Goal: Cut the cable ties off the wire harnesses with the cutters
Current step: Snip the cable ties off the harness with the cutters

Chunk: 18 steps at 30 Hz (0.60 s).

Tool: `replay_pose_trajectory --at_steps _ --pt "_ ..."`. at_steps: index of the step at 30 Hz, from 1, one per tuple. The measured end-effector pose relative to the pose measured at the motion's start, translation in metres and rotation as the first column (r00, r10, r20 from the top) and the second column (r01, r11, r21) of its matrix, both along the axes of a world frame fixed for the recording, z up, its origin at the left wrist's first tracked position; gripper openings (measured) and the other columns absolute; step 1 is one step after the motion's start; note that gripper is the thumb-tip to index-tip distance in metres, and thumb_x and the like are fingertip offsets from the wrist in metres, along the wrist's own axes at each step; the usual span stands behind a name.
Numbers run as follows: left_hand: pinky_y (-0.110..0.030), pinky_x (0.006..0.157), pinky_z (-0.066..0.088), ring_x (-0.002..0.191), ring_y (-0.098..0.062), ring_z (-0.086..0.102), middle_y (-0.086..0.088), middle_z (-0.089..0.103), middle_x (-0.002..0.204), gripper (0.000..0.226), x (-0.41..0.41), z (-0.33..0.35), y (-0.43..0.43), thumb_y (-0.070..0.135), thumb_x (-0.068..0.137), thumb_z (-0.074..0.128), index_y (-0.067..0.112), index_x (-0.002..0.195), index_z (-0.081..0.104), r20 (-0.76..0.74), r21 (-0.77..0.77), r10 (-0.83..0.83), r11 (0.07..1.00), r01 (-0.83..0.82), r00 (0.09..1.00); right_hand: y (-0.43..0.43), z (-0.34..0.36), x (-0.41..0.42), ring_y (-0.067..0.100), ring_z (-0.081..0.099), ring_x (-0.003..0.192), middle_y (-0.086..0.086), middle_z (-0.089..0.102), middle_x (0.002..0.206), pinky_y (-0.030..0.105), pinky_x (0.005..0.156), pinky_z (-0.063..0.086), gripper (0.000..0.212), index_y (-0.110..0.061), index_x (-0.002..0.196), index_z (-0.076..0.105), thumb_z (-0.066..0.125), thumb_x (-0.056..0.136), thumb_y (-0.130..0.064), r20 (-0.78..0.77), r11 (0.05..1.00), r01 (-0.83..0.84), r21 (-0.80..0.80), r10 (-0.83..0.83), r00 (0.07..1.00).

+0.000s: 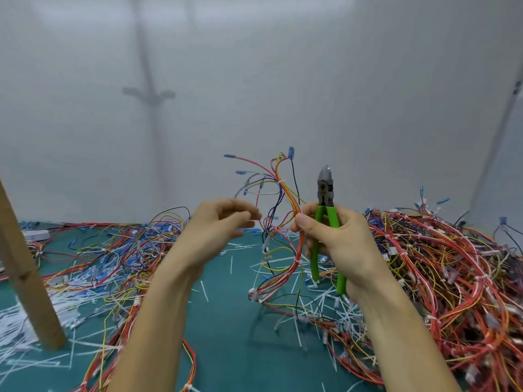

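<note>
Right, head view: the right hand (334,239) grips the green cutters (325,188), jaws together and pointing up, its thumb pinning the harness (285,193) upright above the bench (226,321). The left hand (218,222) is curled loosely just beside it; I can't tell if it pinches anything. My worry is that the one-handed hold lets the harness slip, or the blades nick a wire beside the tie (280,182).

Bright green handles and a grey steel head mark the cutters (325,203). The raised wire harness (286,193) fans out in red, orange, yellow, blue and black, tipped with blue terminals (291,152) and banded by a white cable tie (280,182). White cut ties (22,321) litter the teal surface (226,321). The wire heap (452,278) at right runs mostly red and orange. The wooden post (25,278) is tan, the wall (254,80) pale grey.
</note>
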State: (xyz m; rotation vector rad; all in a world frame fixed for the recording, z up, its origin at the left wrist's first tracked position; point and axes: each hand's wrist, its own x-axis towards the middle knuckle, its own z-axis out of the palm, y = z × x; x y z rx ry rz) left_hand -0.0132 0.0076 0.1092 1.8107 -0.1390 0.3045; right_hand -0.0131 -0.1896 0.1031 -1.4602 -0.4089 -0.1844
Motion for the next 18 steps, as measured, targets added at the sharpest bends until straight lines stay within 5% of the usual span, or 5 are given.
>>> replay_pose_trajectory --at_steps 2,6,11,15,18 --pt "-0.026 0.090 0.052 0.096 -0.006 0.070 0.009 0.076 0.098 0.021 0.000 -0.001 -0.007 0.025 0.099 0.053 0.019 0.101 0.073 -0.014 0.055 -0.087 0.995 0.087 0.996 0.000 0.000 0.000 0.010 0.055 0.054 0.003 0.072 0.071 0.031 0.054 0.050 0.004 -0.009 0.088 0.066 0.069 0.086 -0.011 0.003 1.000 -0.028 0.005 0.028 1.000" --pt "-0.005 0.070 0.043 0.082 0.006 0.064 0.012 0.073 0.090 0.022 0.002 -0.003 -0.023 0.039 0.096 0.055 0.024 0.101 0.071 0.046 0.151 -0.122 0.982 0.114 0.991 0.000 -0.001 0.001 0.014 0.055 0.055 0.003 0.067 0.069 0.037 0.057 0.053 0.007 -0.008 0.089 0.067 0.072 0.085 -0.011 0.016 1.000 -0.021 0.002 0.021 1.000" --pt "-0.019 0.073 0.043 0.076 -0.003 0.056 0.006 0.063 0.079 0.016 0.004 -0.004 -0.028 0.027 0.093 0.062 0.013 0.085 0.066 0.209 0.131 -0.037 0.991 0.010 0.977 0.005 -0.003 0.003 0.015 0.052 0.054 -0.004 0.057 0.059 0.029 0.054 0.054 0.007 -0.008 0.086 0.068 0.074 0.083 -0.010 0.021 0.999 0.041 0.030 -0.042 0.999" --pt "-0.035 0.082 0.053 0.080 -0.009 0.065 -0.011 0.070 0.086 0.011 0.002 -0.002 -0.027 0.021 0.089 0.070 0.010 0.092 0.067 0.189 0.092 -0.130 0.989 0.115 0.973 0.009 -0.004 0.002 0.011 0.053 0.051 -0.007 0.057 0.055 0.027 0.053 0.053 0.008 -0.009 0.083 0.069 0.076 0.082 -0.010 0.055 0.994 0.104 0.039 -0.106 0.993" --pt "-0.029 0.079 0.054 0.084 -0.012 0.064 -0.002 0.068 0.087 0.026 0.000 -0.002 -0.025 0.024 0.074 0.077 0.013 0.095 0.065 0.128 0.032 -0.215 0.977 0.212 0.968 0.011 -0.004 0.001 0.012 0.055 0.051 -0.005 0.059 0.055 0.028 0.053 0.054 0.007 -0.008 0.081 0.070 0.076 0.082 -0.009 0.069 0.990 0.136 0.049 -0.139 0.988"
